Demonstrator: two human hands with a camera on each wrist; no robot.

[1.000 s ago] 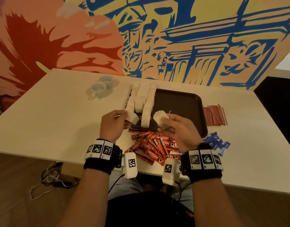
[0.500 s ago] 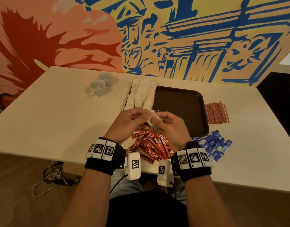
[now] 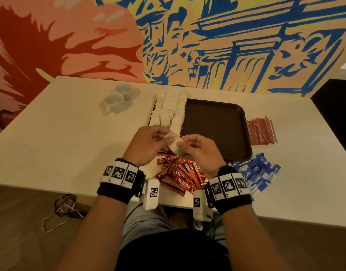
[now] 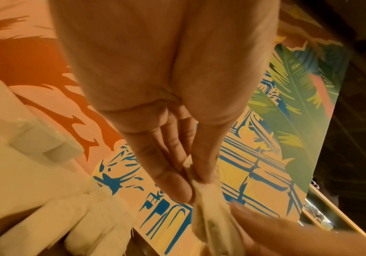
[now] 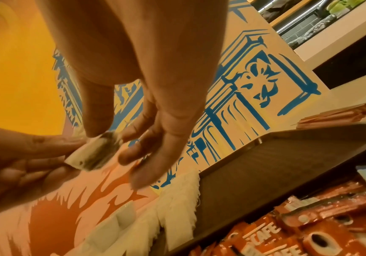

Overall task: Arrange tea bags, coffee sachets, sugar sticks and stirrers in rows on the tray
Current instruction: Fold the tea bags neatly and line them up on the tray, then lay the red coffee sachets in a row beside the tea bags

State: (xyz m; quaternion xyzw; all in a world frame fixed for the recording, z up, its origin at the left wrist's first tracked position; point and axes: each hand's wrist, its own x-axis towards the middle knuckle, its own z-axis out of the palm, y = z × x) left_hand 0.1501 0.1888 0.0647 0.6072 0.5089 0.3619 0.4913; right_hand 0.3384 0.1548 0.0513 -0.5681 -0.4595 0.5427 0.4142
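A pale table (image 3: 51,145) stands against a bright painted wall of red and blue shapes, and the person sits at its near edge. Nearest them lies a loose heap of red coffee sachets (image 3: 180,176), with blue sugar sticks (image 3: 255,173) in a pile to its right, both untouched on the table. Just above the sachets the two hands have come together: a second ago the left hand (image 3: 146,145) and right hand (image 3: 199,151) were apart, each at its own tea bag by the front of the rows, and now both pinch one tea bag (image 3: 175,144) between them, held up off the table. The left wrist view shows thumb and fingers closed on the bag's top end; the right wrist view shows fingertips gripping its other end. This looks like straightening or untangling the bag, perhaps its string, before it is set down, so the tea bag rows are likely not finished. Beyond the hands, three rows of tea bags (image 3: 169,108) run along the left side of the dark tray (image 3: 244,122); the rest of the tray floor is bare. The red stirrers (image 3: 261,132) lie in a bundle on the table right of the tray, and two cups (image 3: 118,98) stand farther off to the left. By this reckoning three of the four kinds remain to be arranged.
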